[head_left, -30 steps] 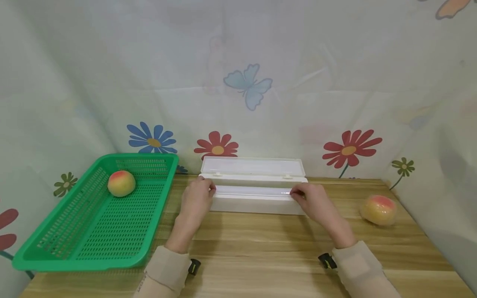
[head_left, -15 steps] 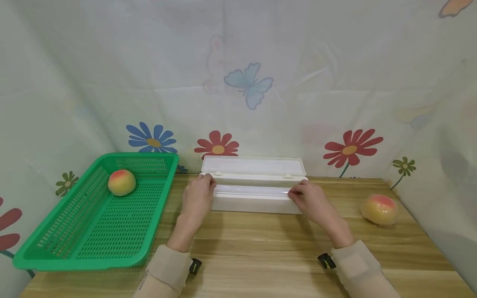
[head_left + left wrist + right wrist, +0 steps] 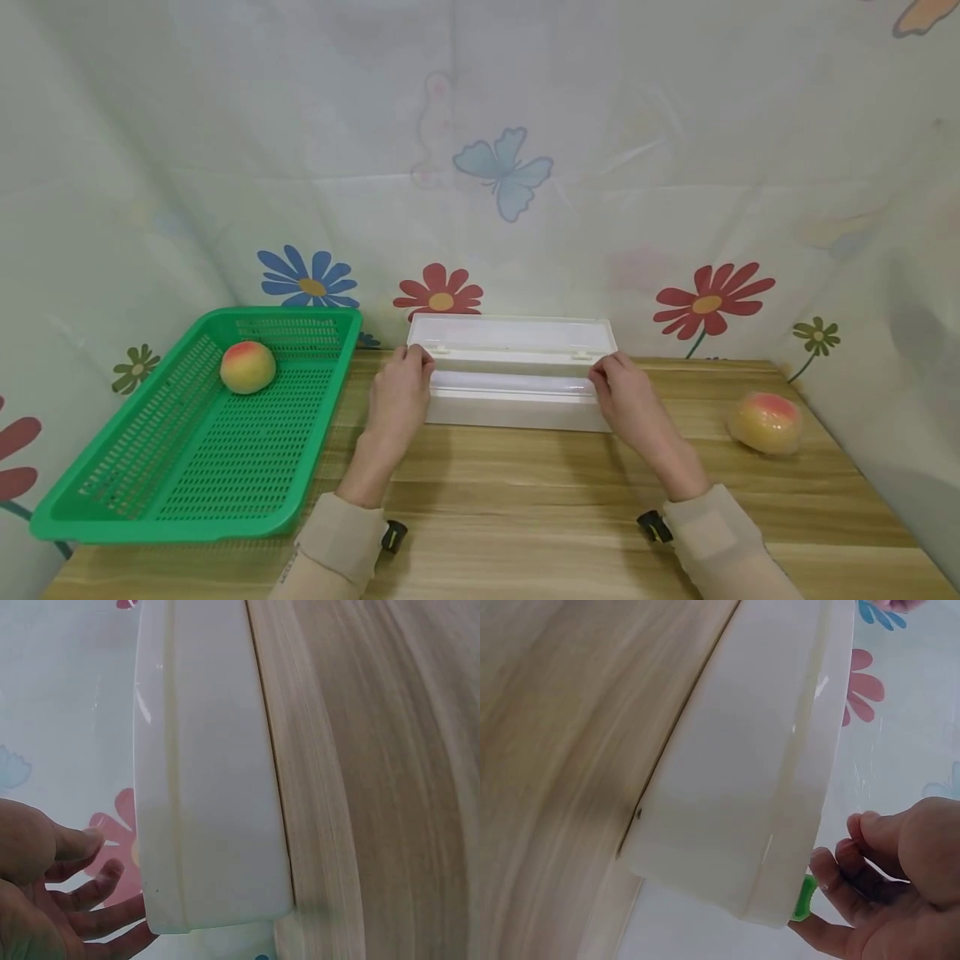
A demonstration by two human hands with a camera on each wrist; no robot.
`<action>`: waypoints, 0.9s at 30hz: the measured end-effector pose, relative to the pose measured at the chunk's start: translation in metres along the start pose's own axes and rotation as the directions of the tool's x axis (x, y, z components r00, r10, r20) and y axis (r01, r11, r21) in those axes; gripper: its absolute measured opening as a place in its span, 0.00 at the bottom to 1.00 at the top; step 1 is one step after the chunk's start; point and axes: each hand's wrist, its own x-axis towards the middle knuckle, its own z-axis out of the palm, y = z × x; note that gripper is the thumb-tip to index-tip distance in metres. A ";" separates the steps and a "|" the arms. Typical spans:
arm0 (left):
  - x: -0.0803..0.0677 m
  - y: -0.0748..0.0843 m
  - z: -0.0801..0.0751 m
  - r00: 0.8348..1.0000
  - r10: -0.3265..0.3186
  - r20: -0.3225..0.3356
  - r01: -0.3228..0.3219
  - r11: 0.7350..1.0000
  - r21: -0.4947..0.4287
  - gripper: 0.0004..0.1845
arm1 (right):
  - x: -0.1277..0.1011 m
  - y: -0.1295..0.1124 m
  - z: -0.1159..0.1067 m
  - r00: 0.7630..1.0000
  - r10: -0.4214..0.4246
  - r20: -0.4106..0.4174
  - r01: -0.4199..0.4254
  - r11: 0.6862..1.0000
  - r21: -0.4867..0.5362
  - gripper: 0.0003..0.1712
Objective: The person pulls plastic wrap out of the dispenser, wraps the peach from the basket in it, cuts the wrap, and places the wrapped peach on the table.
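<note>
You face a wooden table (image 3: 525,500) with pale, streaked grain running left to right. A light curtain (image 3: 600,125) closes it in at the back and on both sides, printed with red flowers (image 3: 708,300), a blue flower (image 3: 309,283), small green flowers (image 3: 816,335) and a pale blue butterfly (image 3: 502,171). The light is soft and even.

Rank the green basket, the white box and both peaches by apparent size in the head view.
1. green basket
2. white box
3. peach on the table and peach in the basket: near alike, unranked.
</note>
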 end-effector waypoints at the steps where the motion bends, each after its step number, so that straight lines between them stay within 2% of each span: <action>1: 0.000 0.000 0.000 1.000 -0.008 0.002 0.008 1.000 -0.011 0.04 | 0.000 -0.001 0.000 1.000 -0.004 -0.015 0.004 1.000 0.005 0.03; 6: 0.001 0.001 -0.003 0.999 -0.035 0.014 0.035 0.997 -0.062 0.03 | 0.000 -0.003 0.000 0.997 -0.017 -0.078 0.020 0.999 0.032 0.02; 12: 0.002 0.001 -0.006 0.999 -0.041 0.020 0.043 0.992 -0.118 0.03 | 0.000 -0.002 -0.001 0.994 0.010 -0.109 -0.001 0.997 0.078 0.03; 18: 0.003 0.000 -0.008 0.998 -0.051 0.035 0.056 0.982 -0.180 0.05 | 0.002 0.000 -0.002 0.978 -0.061 -0.200 0.077 0.994 0.073 0.05; 22: 0.003 -0.001 -0.010 0.999 -0.038 0.012 0.040 0.978 -0.205 0.05 | 0.003 0.000 -0.003 0.961 -0.099 -0.258 0.116 0.992 0.050 0.06; 27: 0.003 -0.001 -0.013 1.000 -0.013 -0.015 0.010 0.977 -0.214 0.05 | 0.003 -0.001 -0.005 0.962 -0.092 -0.258 0.113 0.991 0.066 0.08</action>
